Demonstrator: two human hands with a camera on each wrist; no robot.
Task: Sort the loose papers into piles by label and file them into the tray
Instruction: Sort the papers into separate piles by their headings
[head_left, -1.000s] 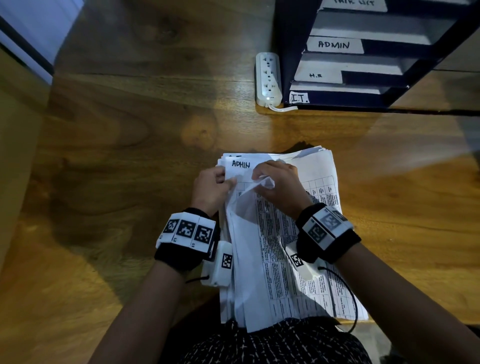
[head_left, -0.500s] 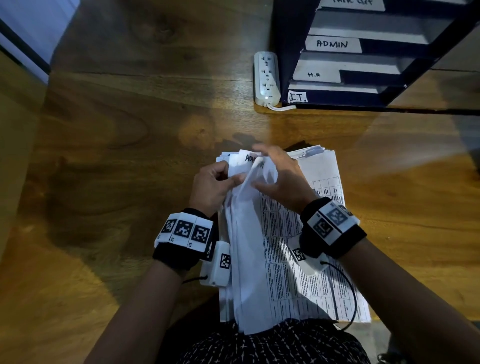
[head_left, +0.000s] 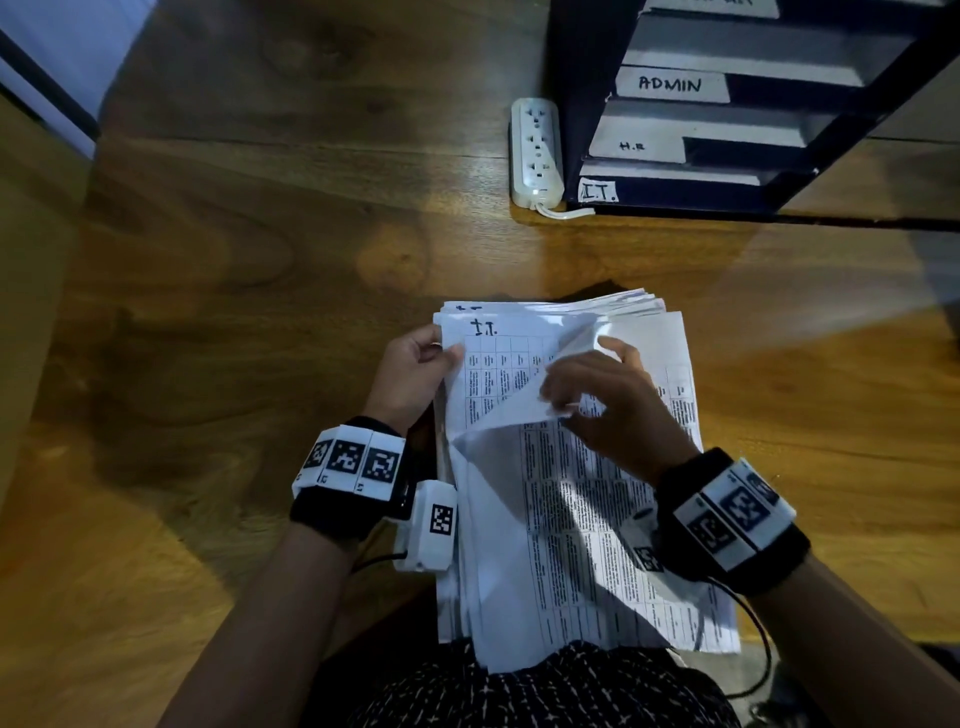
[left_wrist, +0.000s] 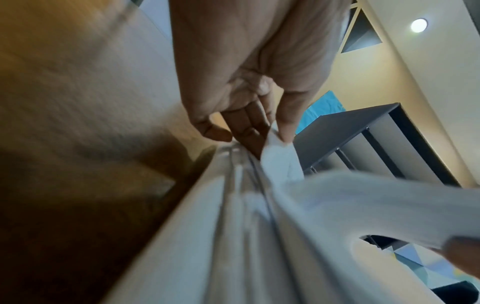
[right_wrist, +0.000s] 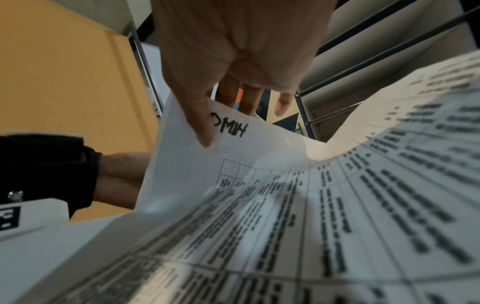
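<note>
A stack of printed papers (head_left: 582, 519) lies on the wooden desk in front of me. My right hand (head_left: 602, 400) pinches the top-left corner of the sheet labelled ADMIN (right_wrist: 231, 127) and folds it back toward me. Under it shows a sheet labelled I.T. (head_left: 483, 328). My left hand (head_left: 415, 374) pinches the stack's left edge near the top, thumb on the paper (left_wrist: 280, 164). A dark tiered tray (head_left: 727, 130) stands at the back right, with slots marked ADMIN (head_left: 670, 84), H.R (head_left: 631, 147) and I.T. (head_left: 597, 191).
A white power strip (head_left: 536, 153) lies beside the tray's left wall, its cable running under the tray. Bare wooden desk (head_left: 260, 260) spreads to the left and right of the stack. The stack's near edge overhangs the desk toward my lap.
My right hand has peeled the ADMIN sheet's corner up and pulled it back to the right and toward me, uncovering the I.T. sheet. The left hand stays on the stack's left edge.
</note>
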